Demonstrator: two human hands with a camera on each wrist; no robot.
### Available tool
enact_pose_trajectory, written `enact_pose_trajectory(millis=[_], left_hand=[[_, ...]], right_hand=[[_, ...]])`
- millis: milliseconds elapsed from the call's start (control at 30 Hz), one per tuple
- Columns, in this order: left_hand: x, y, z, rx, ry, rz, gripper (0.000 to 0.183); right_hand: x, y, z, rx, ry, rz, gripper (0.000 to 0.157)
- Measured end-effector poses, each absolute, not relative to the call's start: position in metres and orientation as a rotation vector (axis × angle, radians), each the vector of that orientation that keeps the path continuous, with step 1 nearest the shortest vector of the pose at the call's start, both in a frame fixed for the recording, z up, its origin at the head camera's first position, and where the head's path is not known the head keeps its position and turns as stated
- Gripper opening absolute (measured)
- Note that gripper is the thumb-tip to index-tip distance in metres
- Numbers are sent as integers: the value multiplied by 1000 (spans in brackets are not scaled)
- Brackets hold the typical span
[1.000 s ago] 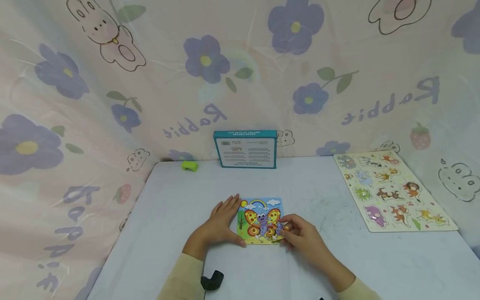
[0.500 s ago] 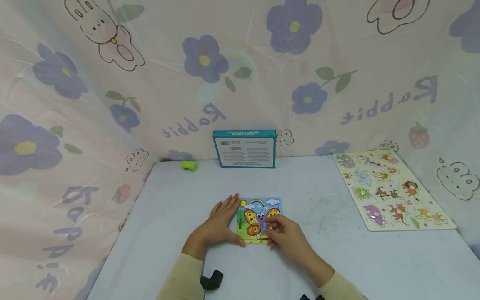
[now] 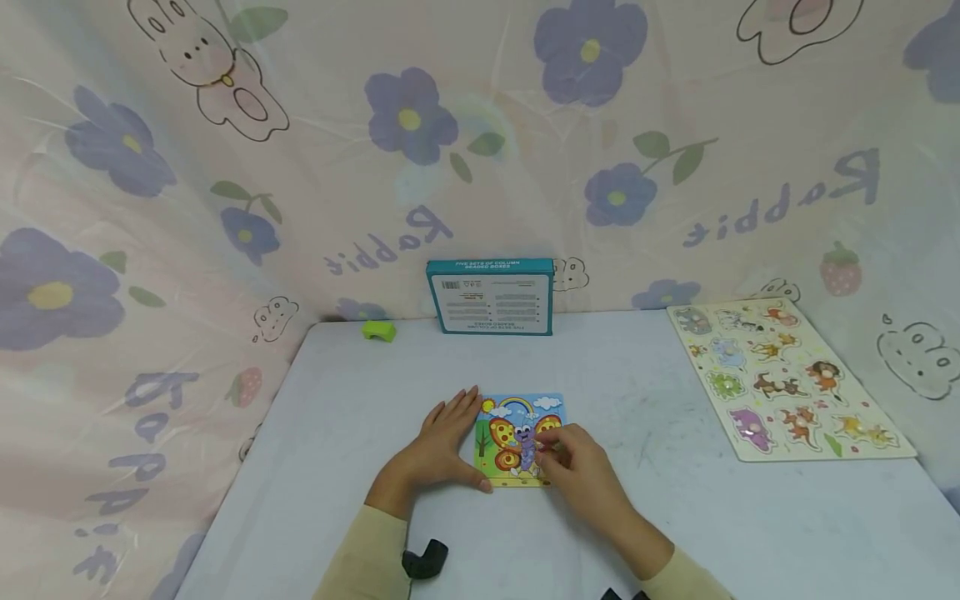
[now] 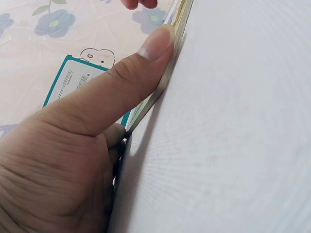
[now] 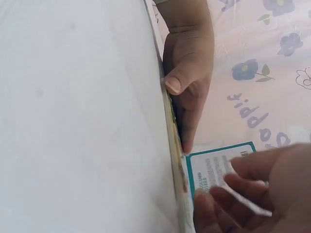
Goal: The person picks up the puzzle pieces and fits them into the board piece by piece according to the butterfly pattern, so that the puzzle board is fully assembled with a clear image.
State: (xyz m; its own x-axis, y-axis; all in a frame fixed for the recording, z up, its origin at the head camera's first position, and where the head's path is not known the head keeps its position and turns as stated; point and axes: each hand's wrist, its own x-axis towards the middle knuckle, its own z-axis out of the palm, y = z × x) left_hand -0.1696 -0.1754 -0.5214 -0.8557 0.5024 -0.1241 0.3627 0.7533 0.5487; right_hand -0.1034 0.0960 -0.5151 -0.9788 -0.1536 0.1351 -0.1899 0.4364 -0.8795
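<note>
A small square butterfly puzzle (image 3: 507, 482), with a rainbow, sun and tree, lies flat on the table in the head view. My left hand (image 3: 444, 450) braces its left side, fingers stretched along that edge and thumb at the lower left corner. In the left wrist view the thumb (image 4: 131, 73) presses on the board's rim (image 4: 167, 77). Over the puzzle's right half, my right hand (image 3: 588, 475) has bent fingers close to the butterfly's body, covering the lower right wing. The right wrist view shows its fingertips (image 5: 204, 206) apart, with no piece visible between them.
A teal-edged box (image 3: 491, 300) stands against the patterned curtain at the back. A green block (image 3: 378, 331) sits near the back left. On the right lies a large animal puzzle board (image 3: 795, 383). A black object (image 3: 425, 560) shows by the left sleeve.
My right hand has carried a puzzle piece leftward from the board's right edge to the butterfly's middle; the piece no longer shows in the fingers. The left hand has stayed put.
</note>
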Motion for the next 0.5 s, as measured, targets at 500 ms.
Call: enact_pose_trajectory(millis=[500], left_hand=[[-170, -177, -522, 690, 2682, 766, 142]], right_hand=[[-84, 96, -512, 1172, -2835, 534, 48]])
